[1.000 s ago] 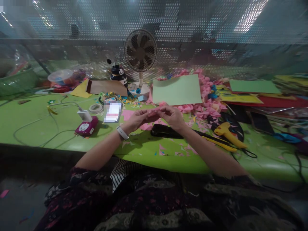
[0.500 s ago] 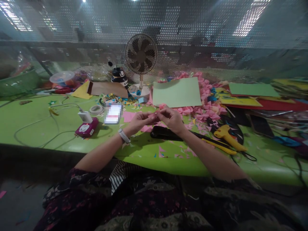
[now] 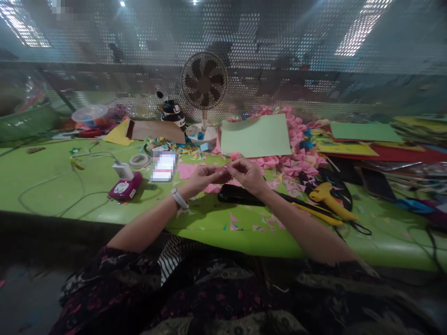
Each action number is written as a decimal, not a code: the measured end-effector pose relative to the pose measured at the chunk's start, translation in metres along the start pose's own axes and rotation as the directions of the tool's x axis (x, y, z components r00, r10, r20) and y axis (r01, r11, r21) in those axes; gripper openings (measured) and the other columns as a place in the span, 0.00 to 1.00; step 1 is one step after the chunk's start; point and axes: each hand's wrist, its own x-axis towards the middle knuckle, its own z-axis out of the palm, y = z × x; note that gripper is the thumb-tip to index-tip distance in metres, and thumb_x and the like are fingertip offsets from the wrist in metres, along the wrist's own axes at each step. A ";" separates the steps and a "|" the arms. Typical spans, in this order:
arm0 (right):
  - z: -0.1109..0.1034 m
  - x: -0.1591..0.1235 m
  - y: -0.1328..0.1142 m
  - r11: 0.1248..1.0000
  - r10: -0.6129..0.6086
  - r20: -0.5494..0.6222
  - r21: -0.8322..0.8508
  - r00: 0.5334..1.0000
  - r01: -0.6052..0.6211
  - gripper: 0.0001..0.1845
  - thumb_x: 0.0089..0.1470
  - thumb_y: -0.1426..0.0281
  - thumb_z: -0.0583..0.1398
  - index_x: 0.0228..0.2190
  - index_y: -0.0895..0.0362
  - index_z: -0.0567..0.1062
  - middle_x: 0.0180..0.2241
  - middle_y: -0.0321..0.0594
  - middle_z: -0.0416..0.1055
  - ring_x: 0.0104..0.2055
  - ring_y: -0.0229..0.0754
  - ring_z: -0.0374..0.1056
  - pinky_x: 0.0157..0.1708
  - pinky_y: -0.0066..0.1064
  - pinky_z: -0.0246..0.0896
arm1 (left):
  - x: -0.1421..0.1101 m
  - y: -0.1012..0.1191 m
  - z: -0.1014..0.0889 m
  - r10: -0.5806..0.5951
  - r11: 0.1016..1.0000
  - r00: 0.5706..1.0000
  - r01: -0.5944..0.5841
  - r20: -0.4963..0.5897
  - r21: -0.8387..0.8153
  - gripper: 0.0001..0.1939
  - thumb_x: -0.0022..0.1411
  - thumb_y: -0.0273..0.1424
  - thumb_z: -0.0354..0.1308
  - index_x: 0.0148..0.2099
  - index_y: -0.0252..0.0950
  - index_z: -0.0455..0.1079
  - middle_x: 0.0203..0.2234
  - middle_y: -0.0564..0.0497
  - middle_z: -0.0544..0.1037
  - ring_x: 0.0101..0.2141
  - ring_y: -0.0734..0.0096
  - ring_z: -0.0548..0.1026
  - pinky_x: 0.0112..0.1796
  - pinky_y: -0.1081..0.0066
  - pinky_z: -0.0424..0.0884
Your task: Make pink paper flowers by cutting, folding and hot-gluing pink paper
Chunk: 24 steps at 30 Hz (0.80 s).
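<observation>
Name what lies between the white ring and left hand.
In the head view, a lit phone and pink paper lie between the white ring and left hand.

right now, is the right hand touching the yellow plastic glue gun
Apart. The head view plainly shows scrap-strewn green tabletop between the right hand and the yellow plastic glue gun.

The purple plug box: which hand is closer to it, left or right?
The left hand. It is to the right of the purple plug box, not touching it. The right hand is also to its right, but farther off, beyond the left hand.
</observation>
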 end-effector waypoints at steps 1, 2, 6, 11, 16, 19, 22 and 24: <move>0.000 0.000 -0.001 1.000 0.002 0.004 0.002 1.000 -0.002 0.20 0.50 0.51 0.65 0.28 0.56 0.74 0.27 0.39 0.74 0.28 0.40 0.69 0.32 0.36 0.70 | 0.000 0.001 0.000 -0.002 1.000 1.000 0.002 0.003 0.002 0.19 0.51 0.44 0.71 0.41 0.35 0.80 0.35 0.46 0.84 0.38 0.67 0.82 0.49 0.60 0.76; 0.000 0.000 -0.002 1.000 0.004 0.009 0.005 1.000 -0.004 0.20 0.50 0.51 0.65 0.28 0.56 0.74 0.27 0.39 0.74 0.28 0.39 0.69 0.32 0.36 0.70 | 0.000 0.001 0.001 -0.004 1.000 1.000 0.004 0.007 0.005 0.20 0.51 0.44 0.71 0.41 0.35 0.80 0.34 0.46 0.84 0.38 0.66 0.82 0.49 0.60 0.75; 0.000 0.000 -0.006 1.000 0.004 0.016 0.013 1.000 -0.004 0.21 0.50 0.50 0.66 0.28 0.55 0.73 0.27 0.38 0.74 0.28 0.39 0.68 0.32 0.36 0.69 | -0.001 0.003 0.002 -0.013 1.000 1.000 0.013 0.007 0.004 0.21 0.51 0.44 0.71 0.41 0.34 0.80 0.35 0.45 0.84 0.39 0.65 0.82 0.50 0.59 0.75; -0.006 0.004 -0.006 0.988 0.084 -0.040 0.135 0.996 -0.078 0.25 0.50 0.45 0.64 0.30 0.54 0.69 0.26 0.36 0.72 0.28 0.39 0.69 0.32 0.33 0.68 | -0.002 0.005 0.003 -0.027 1.000 1.000 0.027 0.002 -0.015 0.20 0.53 0.43 0.70 0.42 0.34 0.80 0.36 0.44 0.84 0.39 0.65 0.83 0.51 0.60 0.75; -0.010 0.005 -0.008 0.997 0.057 0.095 -0.063 0.994 -0.051 0.28 0.54 0.42 0.58 0.26 0.54 0.66 0.23 0.34 0.66 0.25 0.37 0.62 0.26 0.30 0.59 | -0.001 0.003 0.003 -0.029 0.999 0.999 0.030 0.032 -0.024 0.20 0.51 0.45 0.71 0.39 0.34 0.79 0.33 0.46 0.84 0.37 0.66 0.83 0.49 0.61 0.77; -0.008 0.003 -0.007 0.982 -0.023 0.085 -0.186 0.996 0.039 0.25 0.55 0.45 0.59 0.25 0.53 0.64 0.21 0.33 0.62 0.23 0.37 0.57 0.25 0.31 0.53 | 0.000 0.002 0.001 -0.032 0.999 0.999 0.032 0.039 0.008 0.21 0.50 0.46 0.71 0.39 0.33 0.79 0.32 0.46 0.84 0.36 0.66 0.83 0.49 0.60 0.76; -0.006 0.002 -0.006 0.973 -0.066 0.080 -0.217 0.995 0.082 0.22 0.58 0.49 0.58 0.25 0.53 0.64 0.23 0.34 0.61 0.24 0.37 0.56 0.26 0.32 0.53 | 0.000 0.003 0.000 -0.026 0.998 0.999 0.024 0.034 0.054 0.23 0.51 0.46 0.70 0.40 0.32 0.78 0.32 0.46 0.83 0.36 0.66 0.83 0.48 0.60 0.76; -0.005 0.002 -0.006 0.969 -0.087 0.074 -0.224 0.993 0.101 0.21 0.59 0.51 0.57 0.25 0.53 0.63 0.23 0.34 0.61 0.24 0.38 0.56 0.26 0.32 0.52 | 0.000 0.005 -0.001 -0.021 0.996 1.000 0.018 0.023 0.088 0.23 0.52 0.46 0.70 0.40 0.32 0.77 0.33 0.45 0.83 0.36 0.66 0.82 0.48 0.60 0.77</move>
